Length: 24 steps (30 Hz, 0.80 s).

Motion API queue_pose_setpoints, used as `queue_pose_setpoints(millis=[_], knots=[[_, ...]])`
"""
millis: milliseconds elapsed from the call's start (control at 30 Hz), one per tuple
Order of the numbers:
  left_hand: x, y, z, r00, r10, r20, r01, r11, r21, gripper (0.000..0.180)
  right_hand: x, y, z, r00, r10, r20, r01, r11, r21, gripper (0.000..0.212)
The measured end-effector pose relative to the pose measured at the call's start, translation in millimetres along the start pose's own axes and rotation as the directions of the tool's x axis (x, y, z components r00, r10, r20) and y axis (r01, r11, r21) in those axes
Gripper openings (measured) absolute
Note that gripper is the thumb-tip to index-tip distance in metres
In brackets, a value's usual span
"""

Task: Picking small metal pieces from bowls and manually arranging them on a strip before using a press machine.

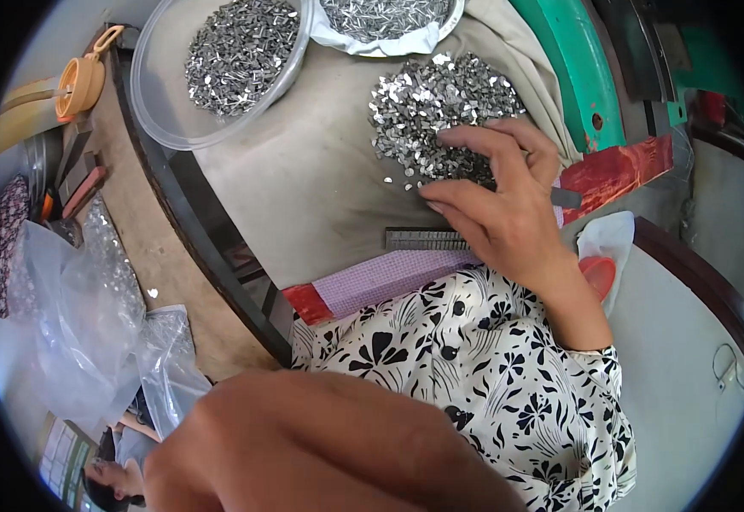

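Cloth-covered table (295,205) fills the centre, green frame (564,60) at upper R, clear bags (78,333) off to the L. Chips (427,111), shiny grey & metallic-looking, sit heaped on the table's R side, w/ a few strays at the near edge. Tub (146,111) w/ dark bits (240,60) stands L of the heap; bowl (389,43) w/ thin pins (380,15) is just behind it. R hand (508,196) is at the heap's near-R edge, thumb & index apart, nothing seen btwn them; other fingers part hidden. Ridged strip (423,239) lies near the table's front edge, R end going under R hand; can't tell if touching. L hand (304,435) seems to be the big bare shape close up at bottom; fingers not shown, so can't tell its grip. Step looks like picking chips from the heap, pinch not yet closed. Next move prob calls for thumb & index to close on one chip w/o dragging its neighbours
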<state>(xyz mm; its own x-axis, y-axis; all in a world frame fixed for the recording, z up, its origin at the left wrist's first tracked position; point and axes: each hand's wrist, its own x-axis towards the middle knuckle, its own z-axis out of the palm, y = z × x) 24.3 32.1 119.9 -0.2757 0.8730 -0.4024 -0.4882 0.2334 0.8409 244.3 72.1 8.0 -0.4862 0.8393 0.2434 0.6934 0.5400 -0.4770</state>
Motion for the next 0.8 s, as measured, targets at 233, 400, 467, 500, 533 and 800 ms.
queue_pose_setpoints(millis=[233,400,467,500,533,800], knots=[[15,-18,-8,0.982,0.021,0.190,-0.067,0.968,0.241,0.007,8,-14,14,0.999,0.002,-0.042,-0.003,1.000,-0.025,0.019],[12,-29,-13,0.944,0.023,0.331,-0.153,0.914,0.375,0.008,13,-17,15,1.000,-0.002,-0.024,0.000,0.998,-0.070,0.015],[16,-21,-37,0.916,0.017,0.400,-0.199,0.886,0.419,0.010,12,-11,14,1.000,0.019,-0.009,-0.020,0.999,-0.042,0.016],[28,-19,-44,0.904,0.027,0.426,-0.233,0.866,0.441,0.011,10,-9,13,1.000,0.016,-0.011,-0.016,0.999,-0.035,0.017],[33,-20,-45,0.891,0.035,0.452,-0.268,0.845,0.463,0.013,7,-7,12,1.000,0.011,-0.021,-0.012,1.000,-0.015,0.020],[56,-70,-33,0.879,0.129,0.460,-0.434,0.619,0.655,0.020,11,-16,-1,0.996,0.080,0.030,-0.078,0.996,-0.044,0.018]])
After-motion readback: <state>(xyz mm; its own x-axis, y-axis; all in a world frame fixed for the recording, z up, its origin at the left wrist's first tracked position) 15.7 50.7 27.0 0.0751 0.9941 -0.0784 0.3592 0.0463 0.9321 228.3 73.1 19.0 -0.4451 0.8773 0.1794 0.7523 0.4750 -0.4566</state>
